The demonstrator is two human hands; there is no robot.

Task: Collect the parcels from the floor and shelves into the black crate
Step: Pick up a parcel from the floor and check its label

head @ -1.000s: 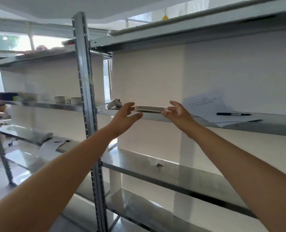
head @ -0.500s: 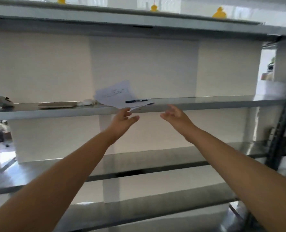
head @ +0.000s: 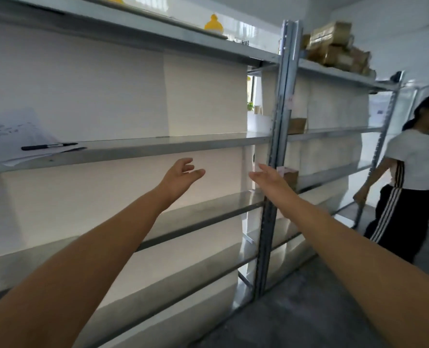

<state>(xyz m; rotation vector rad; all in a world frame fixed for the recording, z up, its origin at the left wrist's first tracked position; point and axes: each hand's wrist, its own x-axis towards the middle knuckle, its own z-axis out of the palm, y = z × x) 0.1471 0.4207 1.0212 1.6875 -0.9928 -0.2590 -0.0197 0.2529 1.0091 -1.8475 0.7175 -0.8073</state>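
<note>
Two bare forearms reach in from the bottom corners towards a grey metal shelf rack (head: 208, 214). The left hand (head: 180, 175) hangs in the air in front of the gap under the rack's middle shelf (head: 170, 146). Its grip is apart, with fingers loosely curled and thumb out, and it holds nothing. The right hand (head: 271, 182) is level with it, in front of the perforated steel upright post (head: 281, 109). Its fingers are straight and its grip is apart too, holding nothing. The hands are well apart and touch no shelf edge.

To the right, grey concrete floor (head: 308, 310) runs along the front of the rack.

At the left end of the middle shelf a black pen (head: 47, 146) lies on loose white paper sheets (head: 7, 136) by the front edge. The frame cuts the sheets off, and their writing is too blurred to read.

Past the post, two small brown boxes (head: 297, 125) sit on the right bay's shelves, partly hidden by it. Brown tape-wrapped parcels (head: 334, 46) are piled on that bay's top shelf, near its front edge. Only the top of a yellow object (head: 213, 23) shows above the left bay's top shelf.

A person in a white T-shirt and black striped trousers (head: 409, 184) stands by the rack's far end, cut off at the frame's right edge.
</note>
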